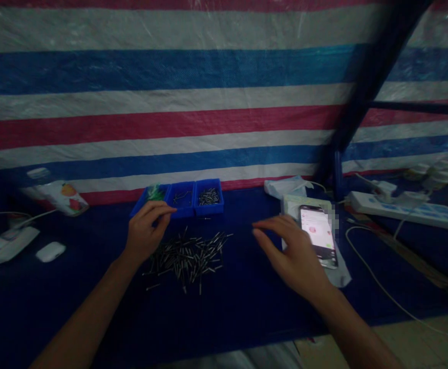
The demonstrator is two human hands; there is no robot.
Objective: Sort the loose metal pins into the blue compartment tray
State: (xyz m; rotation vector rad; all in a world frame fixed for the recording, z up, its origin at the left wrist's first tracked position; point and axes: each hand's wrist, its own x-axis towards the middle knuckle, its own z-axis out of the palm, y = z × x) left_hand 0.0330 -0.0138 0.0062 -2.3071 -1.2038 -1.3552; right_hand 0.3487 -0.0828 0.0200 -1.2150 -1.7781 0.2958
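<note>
Gap between rods [187, 256] and right hand [296, 256]

Both forearms run out of the bottom edge, and whether the left hand [147, 230] pinches anything at its fingertips is too dim to tell. That hand hides the near side of the left blue bin [141, 196], whose green contents [156, 193] blur into one patch. The heap of slender metal rods [187, 256] is too smeared to count — its left fringe goes behind the left wrist. The right hand [291, 251] covers part of the smartphone's [318, 233] near-left side; the screen text is unreadable — a pixelated patch masks its right edge
</note>
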